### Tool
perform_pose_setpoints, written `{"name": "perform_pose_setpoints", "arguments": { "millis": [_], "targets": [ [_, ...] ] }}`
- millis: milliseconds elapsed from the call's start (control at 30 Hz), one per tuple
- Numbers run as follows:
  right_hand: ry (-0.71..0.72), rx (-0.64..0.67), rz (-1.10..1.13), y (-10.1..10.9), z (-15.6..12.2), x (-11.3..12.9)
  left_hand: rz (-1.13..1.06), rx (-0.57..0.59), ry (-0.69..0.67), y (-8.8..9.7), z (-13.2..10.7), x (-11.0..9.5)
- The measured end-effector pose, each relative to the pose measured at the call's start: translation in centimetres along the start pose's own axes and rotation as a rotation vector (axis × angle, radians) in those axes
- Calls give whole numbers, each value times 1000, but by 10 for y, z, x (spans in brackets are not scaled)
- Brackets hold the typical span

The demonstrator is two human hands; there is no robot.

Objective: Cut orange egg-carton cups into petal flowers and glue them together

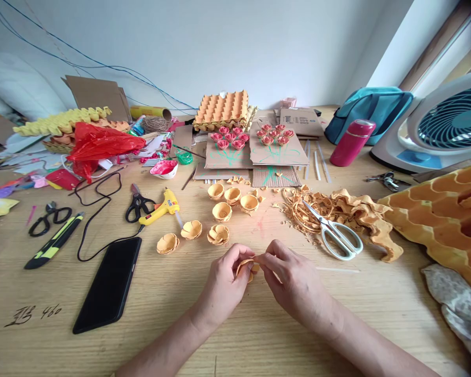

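Observation:
Between my hands is an orange egg-carton cup point(245, 266) with petal-cut edges, partly hidden by fingers. My left hand point(228, 280) is closed around its left side. With thumb and fingertips, my right hand point(288, 277) pinches its upper right rim. Just beyond, several similar orange petal cups point(219, 234) stand on the wooden table point(180, 324). Right of them lie white-handled scissors point(333, 233), their blades resting on a heap of orange carton scraps point(361, 214).
At left are a yellow glue gun point(163, 207), black scissors point(138, 204), a utility knife point(55, 241) and a phone point(109, 285). Cardboard panels point(278, 152) with red flowers stand at the back. An egg tray point(443, 209), pink bottle point(352, 142) and fan point(447, 120) occupy the right.

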State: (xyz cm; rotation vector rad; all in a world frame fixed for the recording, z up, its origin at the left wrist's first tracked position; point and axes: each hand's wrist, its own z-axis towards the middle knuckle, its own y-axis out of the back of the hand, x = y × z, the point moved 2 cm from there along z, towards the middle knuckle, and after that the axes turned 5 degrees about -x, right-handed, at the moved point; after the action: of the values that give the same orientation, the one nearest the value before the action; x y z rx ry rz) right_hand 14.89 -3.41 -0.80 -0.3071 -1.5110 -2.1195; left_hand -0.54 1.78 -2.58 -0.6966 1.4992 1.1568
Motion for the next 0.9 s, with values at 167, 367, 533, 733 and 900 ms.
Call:
{"name": "perform_pose_setpoints", "arguments": {
  "millis": [167, 367, 533, 733, 900],
  "targets": [
    [68, -9, -121, 0, 0, 3, -103, 37, 91, 0, 2, -1],
    [22, 25, -33, 0, 1, 0, -97, 27, 79, 1, 2, -2],
    [44, 8, -59, 0, 0, -1, -126, 27, 118, 0, 3, 3],
    [138, -14, -155, 3, 0, 4, -217, 60, 140, -1, 3, 4],
    [83, -10, -97, 2, 0, 2, -128, 28, 72, 2, 1, -1]
  ]
}}
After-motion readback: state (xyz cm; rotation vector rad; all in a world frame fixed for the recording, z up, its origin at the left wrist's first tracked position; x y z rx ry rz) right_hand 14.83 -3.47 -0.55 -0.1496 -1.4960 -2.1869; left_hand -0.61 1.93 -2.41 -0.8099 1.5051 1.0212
